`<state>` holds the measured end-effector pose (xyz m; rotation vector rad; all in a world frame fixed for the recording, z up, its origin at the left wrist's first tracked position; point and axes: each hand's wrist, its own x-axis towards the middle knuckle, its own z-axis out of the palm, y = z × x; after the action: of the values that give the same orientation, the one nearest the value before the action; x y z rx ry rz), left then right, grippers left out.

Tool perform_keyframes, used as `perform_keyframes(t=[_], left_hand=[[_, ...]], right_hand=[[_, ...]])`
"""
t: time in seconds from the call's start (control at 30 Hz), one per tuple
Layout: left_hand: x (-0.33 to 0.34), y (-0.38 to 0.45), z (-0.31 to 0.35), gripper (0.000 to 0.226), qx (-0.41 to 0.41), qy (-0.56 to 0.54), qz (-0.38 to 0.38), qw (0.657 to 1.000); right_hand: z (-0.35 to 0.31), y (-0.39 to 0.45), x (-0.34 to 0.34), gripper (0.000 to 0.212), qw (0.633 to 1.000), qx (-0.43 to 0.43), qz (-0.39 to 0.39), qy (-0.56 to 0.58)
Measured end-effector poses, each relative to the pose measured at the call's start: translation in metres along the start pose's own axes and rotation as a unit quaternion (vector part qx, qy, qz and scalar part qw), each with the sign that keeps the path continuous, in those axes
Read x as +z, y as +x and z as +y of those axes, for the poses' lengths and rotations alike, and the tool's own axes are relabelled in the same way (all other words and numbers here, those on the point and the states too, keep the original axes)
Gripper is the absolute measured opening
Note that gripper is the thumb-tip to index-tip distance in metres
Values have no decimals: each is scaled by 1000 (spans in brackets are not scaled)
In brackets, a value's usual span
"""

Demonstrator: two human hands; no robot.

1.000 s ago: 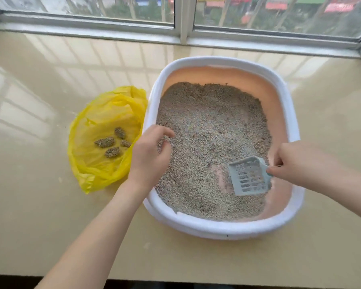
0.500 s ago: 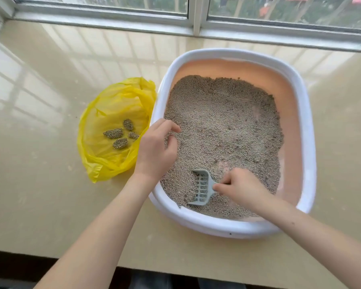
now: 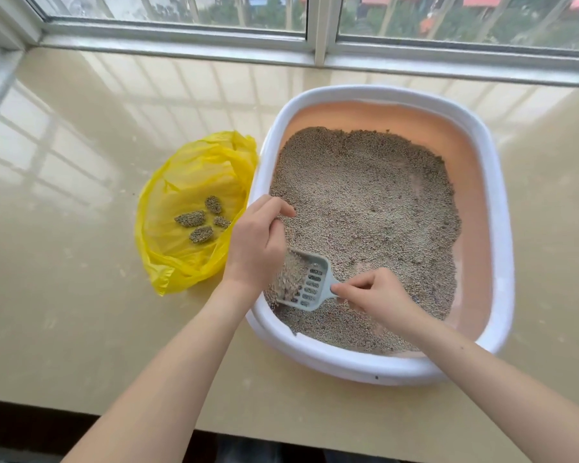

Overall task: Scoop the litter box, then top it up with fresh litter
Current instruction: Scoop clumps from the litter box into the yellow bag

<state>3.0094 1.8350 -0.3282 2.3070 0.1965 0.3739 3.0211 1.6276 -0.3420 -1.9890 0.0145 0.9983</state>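
Note:
A white-rimmed litter box (image 3: 497, 208) with a peach inner wall holds grey litter (image 3: 365, 208). My left hand (image 3: 256, 245) grips the box's left rim, fingers curled over it into the box. My right hand (image 3: 378, 294) pinches the handle of a pale blue slotted scoop (image 3: 310, 284). The scoop sits low at the near left corner of the box, tilted, with litter piled in it and spilling off its left side.
An open yellow plastic bag (image 3: 194, 182) lies left of the box on the beige sill, with several dark clumps (image 3: 201, 218) inside. A window frame (image 3: 315, 38) runs along the back. The sill's front edge is close below my arms.
My right hand carried the scoop from the box's right side to the near left corner and dug in; it now holds litter. My left hand kept its hold on the rim.

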Motion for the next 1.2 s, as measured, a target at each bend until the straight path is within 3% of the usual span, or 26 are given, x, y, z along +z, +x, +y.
perform_keyframes(t=[0.17,0.37,1.2], left_hand=[[-1,0,0,26,2,-6,0,1000],[0,0,0,26,3,-2,-4,1000],[1,0,-2,25,-1,-2,10,1000]], right_hand=[[-6,-10,-23,24,991,-29,114,56],[-1,-26,-39,29,981,-33,183,62],[1,-30,-32,36,967,-48,237,82]])
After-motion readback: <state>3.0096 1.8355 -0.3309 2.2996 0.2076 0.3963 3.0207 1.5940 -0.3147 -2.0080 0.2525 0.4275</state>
